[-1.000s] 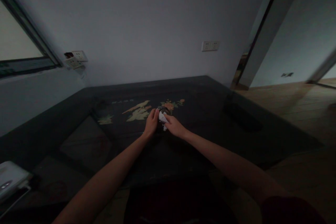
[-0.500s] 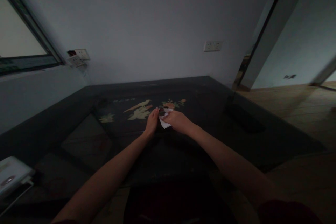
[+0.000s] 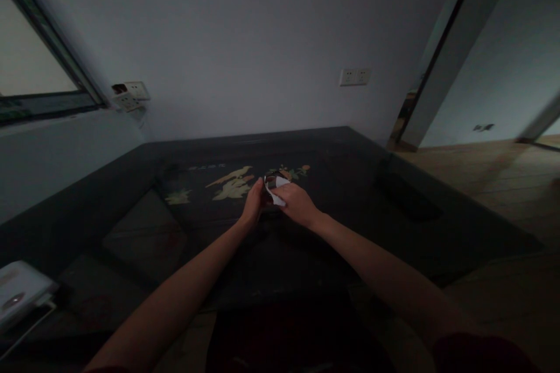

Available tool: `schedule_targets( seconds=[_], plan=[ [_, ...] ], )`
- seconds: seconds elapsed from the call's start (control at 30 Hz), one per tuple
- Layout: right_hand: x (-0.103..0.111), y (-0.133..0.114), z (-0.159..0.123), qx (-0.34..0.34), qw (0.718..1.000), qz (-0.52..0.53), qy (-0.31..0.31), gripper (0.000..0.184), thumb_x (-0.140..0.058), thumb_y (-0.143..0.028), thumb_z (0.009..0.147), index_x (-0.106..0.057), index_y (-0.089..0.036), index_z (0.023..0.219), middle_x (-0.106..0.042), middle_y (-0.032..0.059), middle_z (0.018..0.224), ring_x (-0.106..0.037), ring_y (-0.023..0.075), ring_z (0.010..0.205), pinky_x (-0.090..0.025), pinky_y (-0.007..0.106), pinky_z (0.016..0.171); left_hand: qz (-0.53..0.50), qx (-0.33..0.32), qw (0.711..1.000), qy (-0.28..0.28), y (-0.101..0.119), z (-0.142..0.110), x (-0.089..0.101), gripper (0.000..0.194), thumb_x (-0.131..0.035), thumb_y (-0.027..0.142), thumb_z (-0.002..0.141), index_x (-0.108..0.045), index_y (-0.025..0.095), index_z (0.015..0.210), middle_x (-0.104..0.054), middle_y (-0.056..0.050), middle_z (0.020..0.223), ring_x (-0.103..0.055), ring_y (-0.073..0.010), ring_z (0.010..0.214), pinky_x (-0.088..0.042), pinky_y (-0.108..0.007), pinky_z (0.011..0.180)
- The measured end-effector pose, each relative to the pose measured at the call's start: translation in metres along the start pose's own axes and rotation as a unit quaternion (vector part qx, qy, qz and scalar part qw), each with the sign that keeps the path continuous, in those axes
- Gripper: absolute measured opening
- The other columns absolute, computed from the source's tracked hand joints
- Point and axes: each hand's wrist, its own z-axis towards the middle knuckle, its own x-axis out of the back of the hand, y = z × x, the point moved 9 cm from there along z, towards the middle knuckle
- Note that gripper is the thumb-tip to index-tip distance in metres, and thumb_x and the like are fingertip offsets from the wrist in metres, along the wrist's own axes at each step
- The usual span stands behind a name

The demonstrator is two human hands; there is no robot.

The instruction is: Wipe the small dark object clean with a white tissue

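Over the middle of the dark table (image 3: pixel 341 245), both hands meet around a small, dark, thin-rimmed thing (image 3: pixel 273 174) that looks like a pair of glasses. My left hand (image 3: pixel 252 204) is closed on its left side, the thumb uppermost. In my right hand (image 3: pixel 300 205) a white tissue (image 3: pixel 277 200) is pinched and pressed against the dark-rimmed thing. Fingers and tissue hide much of it, and the dim light blurs its shape.
A picture of birds (image 3: pixel 231 183) and flowers decorates the tabletop. At the left edge sits a white device (image 3: pixel 24 288) with a cable. A dark flat object (image 3: pixel 406 197) shows at the right. Wall sockets (image 3: pixel 354 77) are behind the table.
My right hand and the tissue have shifted slightly, with the tissue now bunched higher. More of the dark rim shows above the fingers. The left hand stays nearly in place.
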Motion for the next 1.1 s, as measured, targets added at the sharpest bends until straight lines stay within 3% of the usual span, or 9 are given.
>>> schedule_targets(
  seconds=[0.1, 0.2, 0.3, 0.4, 0.53, 0.7, 0.8, 0.97, 1.1],
  plan=[
    [0.006, 0.003, -0.001, -0.014, 1.0, 0.003, 0.028, 0.03, -0.057, -0.011, 0.085, -0.064, -0.012, 0.114, -0.069, 0.014, 0.11, -0.061, 0.0234, 0.105, -0.041, 0.036, 0.095, -0.047, 0.023, 0.998, -0.029, 0.0, -0.003, -0.008, 0.054, -0.061, 0.06, 0.077, -0.064, 0.018, 0.11, -0.071, -0.005, 0.092, -0.065, -0.0154, 0.071, -0.049, -0.024, 0.059],
    [0.012, 0.005, -0.003, -0.021, 0.997, 0.011, 0.071, 0.03, -0.056, -0.009, 0.084, -0.066, -0.013, 0.113, -0.07, 0.013, 0.106, -0.061, 0.023, 0.103, -0.042, 0.036, 0.094, -0.086, 0.032, 0.995, -0.04, 0.005, -0.008, -0.016, 0.05, -0.064, 0.057, 0.077, -0.066, 0.018, 0.109, -0.071, -0.006, 0.099, -0.065, -0.0167, 0.083, -0.051, -0.024, 0.069],
    [0.018, 0.009, -0.007, -0.057, 0.989, 0.039, 0.129, 0.028, -0.058, -0.015, 0.086, -0.066, -0.013, 0.112, -0.07, 0.0133, 0.105, -0.062, 0.0238, 0.1, -0.044, 0.035, 0.09, -0.141, 0.062, 0.986, -0.071, 0.006, -0.019, -0.032, 0.044, -0.059, 0.054, 0.083, -0.065, 0.021, 0.112, -0.069, -0.006, 0.114, -0.062, -0.0209, 0.105, -0.049, -0.029, 0.085],
    [0.019, 0.013, -0.01, -0.111, 0.981, 0.06, 0.15, 0.025, -0.06, -0.023, 0.086, -0.066, -0.014, 0.109, -0.071, 0.0126, 0.1, -0.063, 0.0247, 0.093, -0.046, 0.034, 0.083, -0.21, 0.098, 0.966, -0.113, 0.005, -0.032, -0.052, 0.04, -0.049, 0.051, 0.091, -0.065, 0.021, 0.113, -0.067, -0.007, 0.118, -0.058, -0.0217, 0.115, -0.045, -0.033, 0.097],
    [0.013, 0.005, -0.009, -0.111, 0.987, 0.06, 0.096, 0.021, -0.057, -0.023, 0.088, -0.066, -0.015, 0.105, -0.071, 0.0113, 0.098, -0.065, 0.0236, 0.09, -0.046, 0.032, 0.08, -0.289, 0.098, 0.949, -0.078, 0.005, -0.034, -0.053, 0.035, -0.045, 0.043, 0.095, -0.067, 0.018, 0.107, -0.071, -0.006, 0.107, -0.06, -0.0187, 0.112, -0.041, -0.03, 0.102],
    [-0.007, -0.011, -0.003, -0.041, 0.999, 0.028, -0.014, 0.043, -0.05, -0.006, 0.086, -0.053, -0.011, 0.128, -0.067, 0.0142, 0.115, -0.063, 0.0224, 0.106, -0.045, 0.031, 0.091, -0.295, 0.128, 0.947, -0.022, -0.001, -0.024, -0.038, 0.042, -0.037, 0.042, 0.097, -0.068, 0.014, 0.102, -0.073, -0.007, 0.09, -0.065, -0.0201, 0.101, -0.045, -0.031, 0.098],
    [-0.011, -0.018, 0.001, 0.007, 0.998, -0.028, -0.052, 0.043, -0.044, -0.003, 0.088, -0.051, -0.008, 0.131, -0.067, 0.016, 0.117, -0.061, 0.0217, 0.109, -0.044, 0.033, 0.096, -0.293, 0.151, 0.944, -0.007, -0.006, -0.02, -0.031, 0.048, -0.033, 0.047, 0.097, -0.068, 0.014, 0.102, -0.072, -0.007, 0.084, -0.067, -0.02, 0.092, -0.049, -0.031, 0.091],
    [-0.008, -0.022, 0.004, 0.058, 0.99, -0.113, -0.068, 0.027, -0.045, -0.006, 0.091, -0.065, -0.008, 0.109, -0.07, 0.0172, 0.107, -0.062, 0.022, 0.107, -0.038, 0.037, 0.103, -0.293, 0.161, 0.943, 0.007, -0.012, -0.016, -0.027, 0.05, -0.034, 0.051, 0.096, -0.065, 0.015, 0.111, -0.072, -0.007, 0.085, -0.067, -0.0188, 0.083, -0.051, -0.03, 0.084],
    [-0.008, -0.02, 0.002, 0.029, 0.994, -0.079, -0.065, 0.031, -0.044, -0.004, 0.09, -0.062, -0.009, 0.114, -0.07, 0.0163, 0.108, -0.062, 0.021, 0.107, -0.04, 0.035, 0.101, -0.277, 0.168, 0.946, 0.005, -0.012, -0.018, -0.03, 0.05, -0.033, 0.05, 0.097, -0.068, 0.014, 0.105, -0.072, -0.007, 0.081, -0.068, -0.0196, 0.084, -0.051, -0.031, 0.085]
  ],
)
